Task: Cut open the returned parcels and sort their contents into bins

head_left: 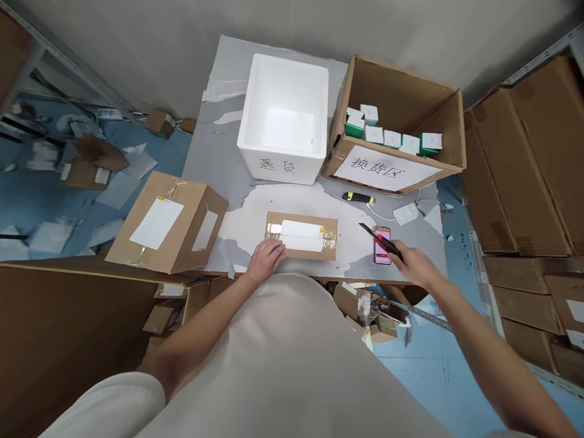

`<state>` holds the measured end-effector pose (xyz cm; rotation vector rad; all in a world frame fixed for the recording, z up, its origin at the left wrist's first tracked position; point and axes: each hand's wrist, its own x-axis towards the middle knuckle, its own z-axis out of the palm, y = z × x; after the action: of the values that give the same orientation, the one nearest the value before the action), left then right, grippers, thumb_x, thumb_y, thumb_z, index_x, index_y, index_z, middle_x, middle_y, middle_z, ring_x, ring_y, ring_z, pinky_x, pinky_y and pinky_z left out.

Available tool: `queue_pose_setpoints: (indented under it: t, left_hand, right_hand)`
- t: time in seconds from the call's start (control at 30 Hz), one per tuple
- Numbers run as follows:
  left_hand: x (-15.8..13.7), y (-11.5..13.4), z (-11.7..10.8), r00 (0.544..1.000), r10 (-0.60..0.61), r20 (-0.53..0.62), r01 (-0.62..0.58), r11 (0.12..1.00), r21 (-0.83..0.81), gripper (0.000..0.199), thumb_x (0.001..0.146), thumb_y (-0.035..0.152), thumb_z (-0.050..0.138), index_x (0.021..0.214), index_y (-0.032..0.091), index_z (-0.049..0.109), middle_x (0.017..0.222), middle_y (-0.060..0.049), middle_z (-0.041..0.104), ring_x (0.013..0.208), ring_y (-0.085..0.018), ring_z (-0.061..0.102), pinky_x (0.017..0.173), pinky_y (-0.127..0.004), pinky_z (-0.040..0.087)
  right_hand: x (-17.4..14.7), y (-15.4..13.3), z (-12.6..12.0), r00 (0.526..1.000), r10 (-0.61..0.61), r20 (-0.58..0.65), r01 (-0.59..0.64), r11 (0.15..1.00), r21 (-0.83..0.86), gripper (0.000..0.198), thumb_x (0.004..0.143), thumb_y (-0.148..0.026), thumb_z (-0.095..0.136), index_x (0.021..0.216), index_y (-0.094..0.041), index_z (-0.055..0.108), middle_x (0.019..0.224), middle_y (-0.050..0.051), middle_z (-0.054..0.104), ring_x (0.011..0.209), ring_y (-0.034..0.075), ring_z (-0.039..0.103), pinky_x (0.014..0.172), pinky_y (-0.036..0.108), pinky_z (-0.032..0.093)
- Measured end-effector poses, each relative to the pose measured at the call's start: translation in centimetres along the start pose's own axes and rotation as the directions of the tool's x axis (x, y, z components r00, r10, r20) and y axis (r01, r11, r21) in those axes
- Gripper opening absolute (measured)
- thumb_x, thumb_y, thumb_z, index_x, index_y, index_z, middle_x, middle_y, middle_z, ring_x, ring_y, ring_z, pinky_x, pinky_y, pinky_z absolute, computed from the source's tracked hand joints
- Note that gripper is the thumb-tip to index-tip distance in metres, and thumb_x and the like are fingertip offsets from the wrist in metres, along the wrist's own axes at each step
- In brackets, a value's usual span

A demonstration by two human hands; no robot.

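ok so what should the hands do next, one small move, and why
Probably bring the right hand and its red-and-black cutter left toward the tape on the small box: the left hand rests at that box's near left corner, shiny tape shows at both ends, and the cutter is off to the side, over the phone.

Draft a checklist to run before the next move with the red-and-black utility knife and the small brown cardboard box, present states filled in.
1. Small brown cardboard box steadied: ok; bare left hand touches its near left corner.
2. Red-and-black utility knife gripped: ok, in the bare right hand.
3. Left fingers away from the blade: ok.
4. Knife clear of the lit smartphone: cannot tell; they overlap in view.
5. Shiny clear tape uncut: cannot tell.
6. Yellow-and-black utility knife apart from the box: ok.
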<state>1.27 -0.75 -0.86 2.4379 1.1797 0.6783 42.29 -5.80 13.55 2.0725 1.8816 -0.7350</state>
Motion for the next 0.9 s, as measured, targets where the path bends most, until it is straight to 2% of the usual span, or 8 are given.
queue_pose_setpoints:
  t: [0.03, 0.07, 0.17, 0.27, 0.37, 0.47, 0.63, 0.9]
  left_hand:
    - [0.4, 0.1, -0.5, 1.0, -0.002, 0.025, 0.002, 1.0, 0.019, 0.028, 0.089, 0.036, 0.05, 0.109, 0.022, 0.062, 0.109, -0.011, 0.065, 0.106, -0.025, 0.058, 0.093, -0.044, 0.044]
    - [0.9, 0.1, -1.0, 0.999, -0.007, 0.05, 0.005, 0.999, 0.043, 0.033, 0.086, 0.042, 0.053, 0.112, 0.022, 0.061, 0.112, -0.012, 0.063, 0.108, -0.027, 0.057, 0.095, -0.045, 0.043]
    - [3.1, 0.3, -2.2, 0.991, -0.048, 0.122, 0.031, 0.99, 0.136, 0.079, 0.066, 0.065, 0.065, 0.128, 0.019, 0.051, 0.132, -0.019, 0.05, 0.126, -0.037, 0.042, 0.105, -0.054, 0.029]
    - [5.5, 0.4, -2.6, 0.968, -0.115, 0.224, 0.067, 0.975, 0.21, 0.118, 0.044, 0.074, 0.072, 0.14, 0.016, 0.035, 0.149, -0.023, 0.027, 0.137, -0.045, 0.02, 0.108, -0.063, 0.014]
    - [6.8, 0.3, -2.3, 0.947, -0.143, 0.289, 0.087, 0.976, 0.199, 0.125, 0.039, 0.073, 0.074, 0.142, 0.015, 0.031, 0.151, -0.024, 0.022, 0.139, -0.046, 0.013, 0.107, -0.062, 0.017]
    - [6.9, 0.0, -1.7, 0.961, -0.118, 0.252, 0.083, 0.986, 0.146, 0.124, 0.039, 0.075, 0.072, 0.139, 0.012, 0.035, 0.148, -0.024, 0.026, 0.139, -0.044, 0.014, 0.109, -0.057, 0.021]
    - [6.4, -0.6, -1.1, 0.981, -0.054, 0.185, 0.037, 0.995, 0.091, 0.12, 0.039, 0.073, 0.073, 0.135, 0.008, 0.04, 0.144, -0.027, 0.027, 0.138, -0.045, 0.016, 0.111, -0.057, 0.019]
    - [6.1, -0.7, -0.9, 0.985, -0.044, 0.169, 0.038, 0.999, 0.037, 0.118, 0.039, 0.066, 0.077, 0.137, 0.014, 0.037, 0.147, -0.024, 0.024, 0.138, -0.046, 0.015, 0.108, -0.061, 0.022]
  right_hand:
    - [-0.1, -0.1, 1.4, 0.998, 0.055, -0.005, -0.053, 0.979, 0.197, 0.049, 0.092, -0.043, 0.037, 0.135, -0.021, 0.039, 0.078, 0.007, 0.066, 0.062, 0.02, 0.063, 0.055, 0.028, 0.045]
    - [-0.1, -0.6, 3.0, 0.996, 0.083, 0.018, -0.083, 0.914, 0.398, 0.055, 0.092, -0.046, 0.037, 0.141, -0.022, 0.032, 0.077, 0.005, 0.065, 0.056, 0.017, 0.061, 0.053, 0.028, 0.046]
    - [0.7, -3.5, 7.6, 0.994, 0.092, 0.053, -0.099, 0.614, 0.783, 0.066, 0.089, -0.051, 0.04, 0.147, -0.027, 0.021, 0.083, 0.002, 0.064, 0.046, 0.012, 0.057, 0.045, 0.026, 0.047]
    - [1.5, -5.9, 10.6, 0.995, 0.098, 0.032, -0.069, 0.397, 0.915, 0.07, 0.086, -0.054, 0.045, 0.148, -0.028, 0.024, 0.084, 0.001, 0.061, 0.043, 0.009, 0.053, 0.041, 0.025, 0.046]
    - [1.4, -6.3, 11.9, 0.996, 0.081, 0.039, -0.061, 0.291, 0.955, 0.074, 0.084, -0.055, 0.05, 0.148, -0.029, 0.024, 0.079, -0.002, 0.058, 0.042, 0.007, 0.051, 0.039, 0.023, 0.045]
    - [1.1, -5.7, 12.3, 0.997, 0.051, 0.052, -0.065, 0.276, 0.959, 0.075, 0.083, -0.054, 0.051, 0.148, -0.029, 0.024, 0.072, -0.004, 0.054, 0.04, 0.007, 0.049, 0.037, 0.022, 0.043]
    - [0.5, -4.4, 12.0, 0.993, -0.06, 0.098, -0.077, 0.284, 0.956, 0.074, 0.084, -0.052, 0.052, 0.148, -0.028, 0.024, 0.067, -0.006, 0.051, 0.039, 0.007, 0.046, 0.038, 0.022, 0.04]
    - [-0.8, -2.2, 9.9, 0.972, -0.165, 0.17, -0.07, 0.484, 0.872, 0.065, 0.088, -0.048, 0.048, 0.147, -0.029, 0.029, 0.066, -0.005, 0.05, 0.039, 0.005, 0.043, 0.04, 0.021, 0.039]
